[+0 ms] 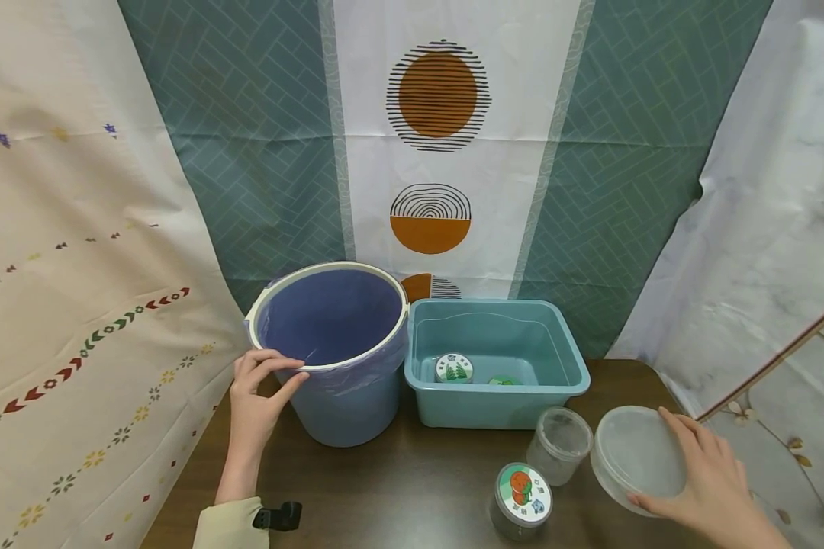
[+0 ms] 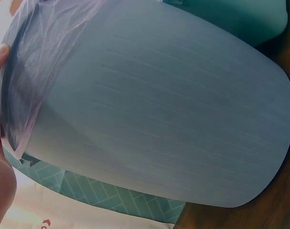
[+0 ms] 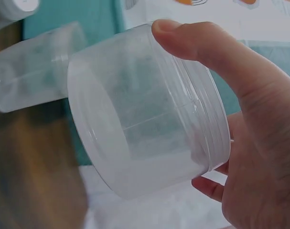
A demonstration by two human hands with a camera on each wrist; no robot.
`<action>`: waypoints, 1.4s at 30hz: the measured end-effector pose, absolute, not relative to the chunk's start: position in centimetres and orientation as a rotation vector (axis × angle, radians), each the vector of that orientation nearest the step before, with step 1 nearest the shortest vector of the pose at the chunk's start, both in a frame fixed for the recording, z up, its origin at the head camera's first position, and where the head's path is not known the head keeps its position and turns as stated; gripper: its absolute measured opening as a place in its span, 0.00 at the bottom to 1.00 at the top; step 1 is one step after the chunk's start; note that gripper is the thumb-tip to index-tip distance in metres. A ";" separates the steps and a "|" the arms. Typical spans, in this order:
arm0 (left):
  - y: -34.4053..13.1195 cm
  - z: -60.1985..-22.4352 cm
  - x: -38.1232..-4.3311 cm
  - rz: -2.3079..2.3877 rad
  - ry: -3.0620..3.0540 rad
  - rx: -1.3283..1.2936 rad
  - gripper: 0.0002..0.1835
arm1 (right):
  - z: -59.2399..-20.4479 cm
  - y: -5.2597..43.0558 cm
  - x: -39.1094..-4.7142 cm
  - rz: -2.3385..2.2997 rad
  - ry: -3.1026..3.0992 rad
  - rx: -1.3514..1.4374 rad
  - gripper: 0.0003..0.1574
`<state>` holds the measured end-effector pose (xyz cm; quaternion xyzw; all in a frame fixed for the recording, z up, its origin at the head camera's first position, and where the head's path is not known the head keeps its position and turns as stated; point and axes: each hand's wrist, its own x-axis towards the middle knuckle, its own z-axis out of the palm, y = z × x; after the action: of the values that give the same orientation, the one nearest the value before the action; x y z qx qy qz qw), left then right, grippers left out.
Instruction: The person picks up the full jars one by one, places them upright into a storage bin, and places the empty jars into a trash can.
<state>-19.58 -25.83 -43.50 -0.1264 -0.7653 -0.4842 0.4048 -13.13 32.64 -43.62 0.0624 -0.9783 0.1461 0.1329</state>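
My left hand (image 1: 257, 393) pinches the front-left rim of a blue trash bin (image 1: 350, 412) between thumb and fingers. A thin translucent purple bag (image 2: 44, 52) lines the bin and folds over its rim. At the right, my right hand (image 1: 717, 469) grips a wide, clear plastic jar (image 3: 135, 114) around its lidded end. No contents show through the jar's wall. Beside it stands a smaller clear jar (image 1: 558, 450). A jar with an orange-fruit label (image 1: 522, 496) on its lid is nearer the front.
A teal rectangular tub (image 1: 487, 412) stands right of the bin, holding a round lid-like item with a green tree print (image 1: 454, 369) and a small green piece (image 1: 503, 381). Patterned cloths hang behind and on both sides of the brown table (image 1: 412, 488).
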 end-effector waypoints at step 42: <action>-25.5 -43.4 -19.3 -1.251 -1.946 -0.293 0.13 | -30.1 18.0 -26.8 0.793 -2.732 0.936 0.72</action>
<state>-19.26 -25.55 -43.38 -0.1154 -0.7671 -0.4932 0.3936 -26.81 18.04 -30.09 0.3116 -0.9098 0.2642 0.0732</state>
